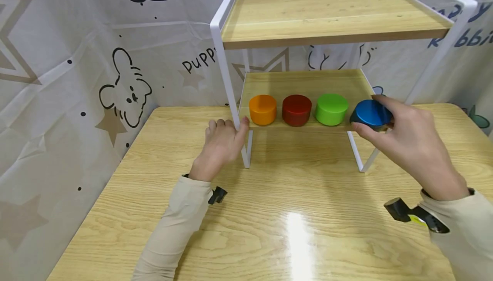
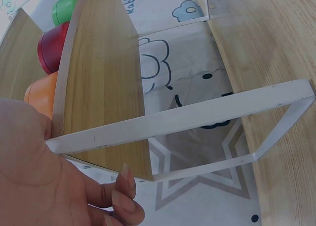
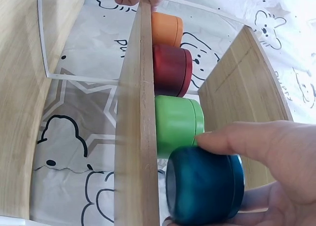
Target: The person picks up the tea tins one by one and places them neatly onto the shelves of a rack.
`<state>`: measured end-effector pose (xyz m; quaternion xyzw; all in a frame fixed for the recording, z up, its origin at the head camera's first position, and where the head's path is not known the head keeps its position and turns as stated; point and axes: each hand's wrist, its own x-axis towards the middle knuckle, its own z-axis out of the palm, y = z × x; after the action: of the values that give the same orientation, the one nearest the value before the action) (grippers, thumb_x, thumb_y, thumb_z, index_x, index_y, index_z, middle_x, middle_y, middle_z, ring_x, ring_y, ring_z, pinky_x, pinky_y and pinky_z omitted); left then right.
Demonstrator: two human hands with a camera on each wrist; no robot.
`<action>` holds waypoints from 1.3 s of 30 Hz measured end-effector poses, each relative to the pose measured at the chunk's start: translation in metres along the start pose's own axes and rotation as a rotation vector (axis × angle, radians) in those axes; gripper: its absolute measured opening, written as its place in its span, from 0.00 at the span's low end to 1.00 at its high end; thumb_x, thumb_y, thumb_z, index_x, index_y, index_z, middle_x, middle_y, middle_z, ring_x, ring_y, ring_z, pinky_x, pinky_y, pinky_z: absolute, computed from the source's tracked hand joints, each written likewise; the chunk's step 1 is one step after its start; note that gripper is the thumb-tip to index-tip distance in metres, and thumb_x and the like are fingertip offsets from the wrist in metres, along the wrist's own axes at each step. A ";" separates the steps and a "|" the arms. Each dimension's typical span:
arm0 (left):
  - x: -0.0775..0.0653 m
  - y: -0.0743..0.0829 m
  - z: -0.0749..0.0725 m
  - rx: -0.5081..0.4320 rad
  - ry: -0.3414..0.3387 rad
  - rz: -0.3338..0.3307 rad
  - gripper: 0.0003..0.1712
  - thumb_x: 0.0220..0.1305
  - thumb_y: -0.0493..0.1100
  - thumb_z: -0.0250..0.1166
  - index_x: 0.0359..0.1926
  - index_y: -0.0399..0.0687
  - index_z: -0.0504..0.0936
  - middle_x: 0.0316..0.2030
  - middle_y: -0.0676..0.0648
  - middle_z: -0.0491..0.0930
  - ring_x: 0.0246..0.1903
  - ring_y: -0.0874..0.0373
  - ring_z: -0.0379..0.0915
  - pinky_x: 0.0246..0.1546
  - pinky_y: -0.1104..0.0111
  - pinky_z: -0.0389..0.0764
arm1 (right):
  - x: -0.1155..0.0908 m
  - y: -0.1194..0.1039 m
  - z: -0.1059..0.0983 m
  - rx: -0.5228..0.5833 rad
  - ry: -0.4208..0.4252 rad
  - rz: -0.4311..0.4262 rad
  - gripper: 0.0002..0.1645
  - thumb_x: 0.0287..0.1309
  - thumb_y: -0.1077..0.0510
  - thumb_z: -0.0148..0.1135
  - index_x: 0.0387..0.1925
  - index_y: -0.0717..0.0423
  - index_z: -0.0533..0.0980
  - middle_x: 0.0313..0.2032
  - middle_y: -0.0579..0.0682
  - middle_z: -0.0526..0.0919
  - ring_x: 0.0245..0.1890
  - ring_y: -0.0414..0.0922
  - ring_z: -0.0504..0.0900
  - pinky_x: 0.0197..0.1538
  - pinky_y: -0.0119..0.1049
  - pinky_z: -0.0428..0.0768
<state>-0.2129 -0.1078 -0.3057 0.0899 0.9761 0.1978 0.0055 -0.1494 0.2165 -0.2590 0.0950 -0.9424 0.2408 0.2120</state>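
My right hand (image 1: 414, 139) holds a round blue tin (image 3: 205, 184) between thumb and fingers at the right end of the lower shelf board. Its base shows in the right wrist view, tilted and apart from the board. Left of it, an orange tin (image 1: 262, 110), a dark red tin (image 1: 296, 111) and a green tin (image 1: 331, 109) stand in a row along the front edge. My left hand (image 1: 223, 141) grips the two-tier shelf (image 1: 308, 77) at its left front post, thumb by the lower board's edge, fingers on the outer side.
The shelf has a wooden upper board (image 1: 335, 13) and white metal frame legs (image 2: 197, 114). It stands on a wood-grain table (image 1: 246, 229). A printed cloth (image 1: 77, 79) with cartoon animals and stars hangs behind and to the left.
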 end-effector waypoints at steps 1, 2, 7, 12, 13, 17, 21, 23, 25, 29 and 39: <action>0.000 0.000 0.000 0.000 -0.001 0.000 0.41 0.72 0.63 0.22 0.30 0.39 0.73 0.30 0.39 0.68 0.37 0.44 0.55 0.40 0.59 0.58 | 0.001 -0.001 0.000 -0.008 -0.003 -0.004 0.36 0.52 0.51 0.72 0.55 0.71 0.72 0.39 0.71 0.80 0.27 0.60 0.78 0.27 0.49 0.75; 0.000 0.000 0.000 0.002 -0.001 0.001 0.41 0.72 0.63 0.22 0.30 0.39 0.73 0.30 0.39 0.68 0.37 0.44 0.55 0.40 0.59 0.58 | 0.003 -0.001 0.001 -0.014 -0.007 -0.007 0.34 0.53 0.51 0.71 0.53 0.71 0.72 0.37 0.70 0.80 0.26 0.58 0.77 0.26 0.48 0.74; -0.001 0.001 0.000 -0.001 -0.002 0.007 0.42 0.73 0.63 0.22 0.30 0.38 0.73 0.30 0.39 0.68 0.37 0.43 0.55 0.40 0.58 0.58 | 0.009 -0.003 0.004 -0.030 -0.039 -0.025 0.25 0.56 0.53 0.66 0.43 0.71 0.72 0.31 0.67 0.77 0.25 0.58 0.75 0.26 0.51 0.73; -0.002 0.001 0.000 -0.011 -0.003 0.009 0.42 0.72 0.64 0.23 0.30 0.39 0.73 0.30 0.39 0.67 0.37 0.43 0.55 0.40 0.58 0.58 | 0.015 -0.004 0.006 -0.048 -0.072 -0.036 0.18 0.56 0.56 0.62 0.37 0.68 0.70 0.26 0.60 0.70 0.24 0.54 0.68 0.22 0.42 0.64; -0.002 0.000 0.000 -0.013 -0.002 0.009 0.42 0.72 0.64 0.23 0.30 0.39 0.73 0.30 0.39 0.67 0.37 0.43 0.55 0.40 0.58 0.58 | 0.015 -0.004 0.006 -0.052 -0.080 -0.031 0.17 0.57 0.56 0.61 0.37 0.68 0.69 0.26 0.59 0.69 0.24 0.54 0.67 0.22 0.41 0.62; -0.002 0.000 0.000 -0.012 0.006 0.009 0.42 0.72 0.64 0.23 0.29 0.38 0.73 0.30 0.39 0.67 0.37 0.43 0.55 0.40 0.59 0.58 | 0.018 -0.006 0.006 -0.066 -0.100 -0.011 0.19 0.59 0.57 0.58 0.41 0.71 0.69 0.28 0.62 0.68 0.25 0.55 0.66 0.22 0.41 0.61; -0.002 0.000 0.000 -0.015 0.005 0.010 0.43 0.72 0.64 0.22 0.30 0.38 0.73 0.30 0.40 0.67 0.37 0.44 0.55 0.40 0.59 0.58 | 0.019 -0.008 0.008 -0.085 -0.109 0.015 0.25 0.61 0.58 0.55 0.51 0.78 0.67 0.36 0.70 0.70 0.30 0.59 0.67 0.24 0.46 0.64; -0.002 0.000 0.000 -0.017 0.004 0.011 0.43 0.72 0.65 0.22 0.30 0.38 0.73 0.30 0.40 0.67 0.37 0.44 0.55 0.39 0.59 0.58 | 0.020 -0.009 0.009 -0.088 -0.121 0.036 0.29 0.62 0.58 0.54 0.55 0.80 0.64 0.41 0.74 0.70 0.33 0.62 0.67 0.28 0.50 0.67; -0.002 -0.001 0.000 -0.018 0.006 0.013 0.43 0.72 0.65 0.22 0.30 0.39 0.73 0.30 0.40 0.67 0.37 0.44 0.55 0.39 0.59 0.58 | 0.020 -0.009 0.010 -0.084 -0.137 0.058 0.32 0.63 0.58 0.53 0.58 0.81 0.62 0.44 0.77 0.68 0.36 0.64 0.67 0.31 0.54 0.69; -0.002 -0.001 0.001 -0.023 0.010 0.017 0.42 0.72 0.64 0.22 0.30 0.39 0.74 0.29 0.40 0.67 0.37 0.44 0.55 0.39 0.59 0.57 | 0.020 -0.009 0.013 -0.077 -0.138 0.076 0.31 0.64 0.59 0.52 0.58 0.82 0.61 0.43 0.78 0.66 0.37 0.65 0.65 0.32 0.56 0.69; -0.001 -0.002 0.001 -0.022 0.014 0.023 0.42 0.72 0.64 0.23 0.30 0.40 0.74 0.29 0.41 0.68 0.36 0.44 0.55 0.39 0.59 0.57 | 0.016 -0.014 0.018 -0.121 -0.061 0.080 0.36 0.60 0.59 0.52 0.62 0.81 0.58 0.55 0.84 0.61 0.42 0.77 0.70 0.38 0.68 0.71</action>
<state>-0.2119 -0.1098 -0.3075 0.0995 0.9727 0.2095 -0.0027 -0.1655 0.1941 -0.2601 0.0515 -0.9642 0.1886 0.1790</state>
